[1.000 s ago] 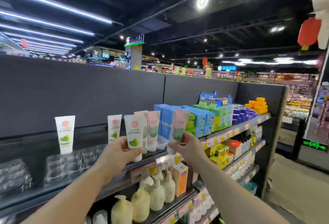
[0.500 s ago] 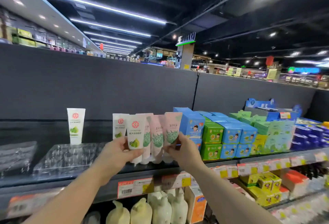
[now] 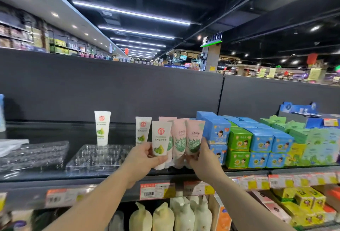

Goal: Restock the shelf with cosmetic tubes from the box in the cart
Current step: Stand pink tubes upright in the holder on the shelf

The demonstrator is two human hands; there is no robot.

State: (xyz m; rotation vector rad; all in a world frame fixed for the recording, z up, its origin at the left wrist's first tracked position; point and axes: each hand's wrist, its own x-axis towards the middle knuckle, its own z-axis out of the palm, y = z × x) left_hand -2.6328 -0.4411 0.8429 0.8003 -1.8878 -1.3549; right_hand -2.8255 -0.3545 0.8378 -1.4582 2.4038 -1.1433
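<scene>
The left hand (image 3: 141, 159) has its grip curled round the lower part of a white tube (image 3: 160, 141) with a red seal and a green fruit picture, thumb across the front. The right hand (image 3: 203, 157) pinches the bottom of a pink tube (image 3: 194, 138) with green print, fingers wrapped behind it. Both tubes stand upright, cap down, at the front of the top shelf (image 3: 55, 175). Between them stands another pink tube (image 3: 179, 138), touching both, and 1 more shows behind. A second white tube (image 3: 142, 131) stands just behind the left hand; a third white tube (image 3: 102, 127) stands alone farther left, on a clear plastic tray (image 3: 99, 157). Just right of the right hand are stacked blue boxes (image 3: 217, 131) and green boxes (image 3: 239, 137). Price labels (image 3: 156, 190) line the shelf edge, with pale bottles (image 3: 161, 218) on the shelf below.
</scene>
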